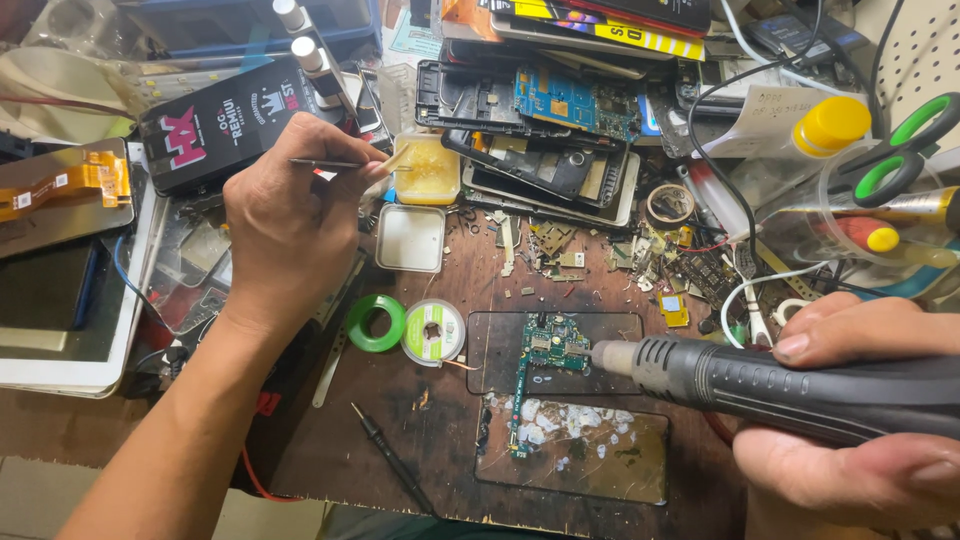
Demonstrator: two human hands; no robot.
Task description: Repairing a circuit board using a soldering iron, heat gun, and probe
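My right hand (850, 420) grips a black hot-air tool (780, 385) with a metal nozzle aimed left at a small green circuit board (545, 350), which lies on a dark glass plate (610, 335). My left hand (290, 215) is raised over the left of the bench, pinching thin tweezers (325, 163). Their tip reaches into a small square tin of yellowish flux paste (428, 172). The tin's white lid (411, 238) lies just below it.
A green tape roll (375, 322) and a solder-wick spool (433, 331) sit left of the board. A thin black probe (392, 460) lies near the front edge. Dismantled phone frames (540, 150), cables, green-handled scissors (900, 150) and a yellow-capped bottle (825, 130) crowd the back.
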